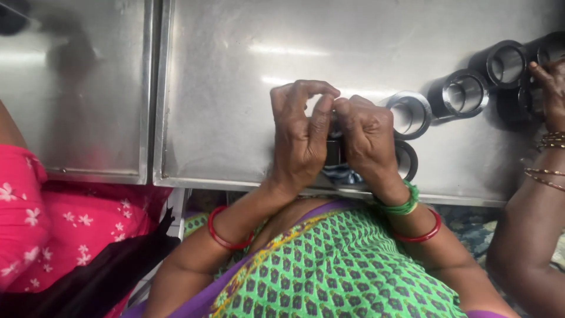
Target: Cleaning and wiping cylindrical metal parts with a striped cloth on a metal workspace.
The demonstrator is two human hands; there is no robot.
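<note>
The worktop (235, 106) is brushed sheet metal, smooth and dully reflective; the short sleeves (465, 94) lying on it are dark metal outside, bright and polished within; the bangles (226, 238) look glossy; the green garment (329, 271) is matt printed cloth.

I note the desk (235, 88): bare silver-grey steel with pale glare streaks. The metal rings (465, 93) on it are black outside, shiny silver at the rims. The garment (329, 265) below my view is green with a small dark dotted-leaf print, edged in purple and yellow. Red bangles (226, 238) on both wrists, plus a green one (406, 203) on the right. At left, a neighbour's cloth (41, 224) is pink with white flowers. At right, gold bangles (547, 141).
</note>
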